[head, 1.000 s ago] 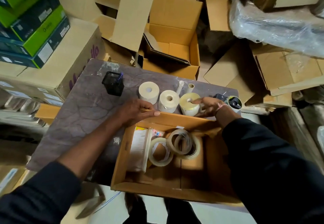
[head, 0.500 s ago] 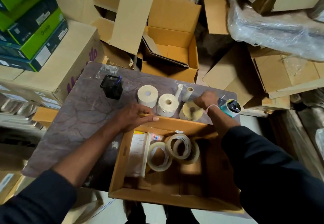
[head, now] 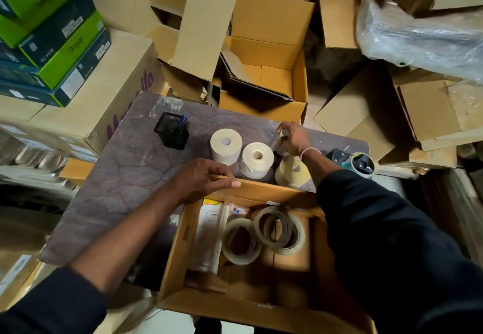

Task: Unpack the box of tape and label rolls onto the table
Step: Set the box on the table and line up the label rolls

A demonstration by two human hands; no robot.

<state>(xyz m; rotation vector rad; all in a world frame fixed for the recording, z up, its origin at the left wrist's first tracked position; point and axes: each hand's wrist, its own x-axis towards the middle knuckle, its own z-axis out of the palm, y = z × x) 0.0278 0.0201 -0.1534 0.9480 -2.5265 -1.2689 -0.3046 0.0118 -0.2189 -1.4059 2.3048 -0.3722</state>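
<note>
An open cardboard box [head: 180, 245] rests on the near edge of the dark table [head: 125, 177]. Inside lie two clear tape rolls [head: 241, 241] [head: 281, 230] and a flat white packet [head: 209, 234]. Three cream label rolls stand on the table behind the box: one at the left [head: 226, 145], one in the middle [head: 257, 160], and a third [head: 291, 173] tilted under my right wrist. My left hand [head: 201, 178] grips the box's far rim. My right hand [head: 292, 137] reaches past the rolls and closes on small white tubes on the table; they are mostly hidden.
A black mesh pen holder [head: 172, 131] stands on the table's far left. A tape dispenser [head: 359, 162] sits at the table's right edge. Open cardboard boxes [head: 264, 72] crowd the floor behind. Green and dark boxes [head: 52, 36] are stacked at the left.
My right hand left the third label roll and moved farther back onto the small tubes. My left hand stayed on the box rim.
</note>
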